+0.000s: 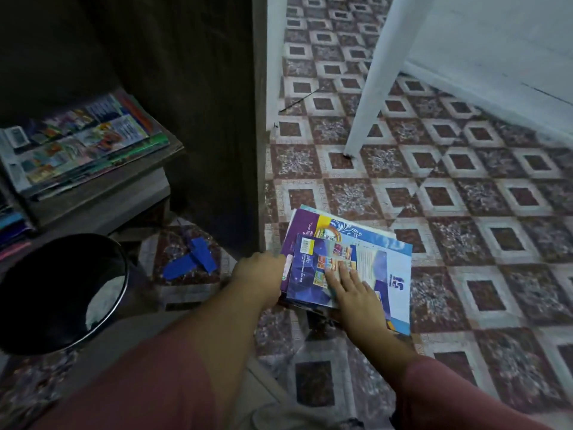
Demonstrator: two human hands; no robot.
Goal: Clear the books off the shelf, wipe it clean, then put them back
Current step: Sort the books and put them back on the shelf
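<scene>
On stacked books (347,262), right hand (356,301) rests fingers (334,276) flat; left hand (259,276) fingers hidden.

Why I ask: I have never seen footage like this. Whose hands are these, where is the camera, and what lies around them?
There is no machine here. A person works with bare hands, and the single picture comes from a camera worn on the head, looking forward and down. On the tiled floor lies a stack of books. The right hand rests flat on top of it, fingers straight. The left hand curls its fingers round the stack's left edge. Further left, more books lie on a shelf, with a black bin below it and blue tape scraps on the floor. A white leg of some furniture stands behind.
</scene>
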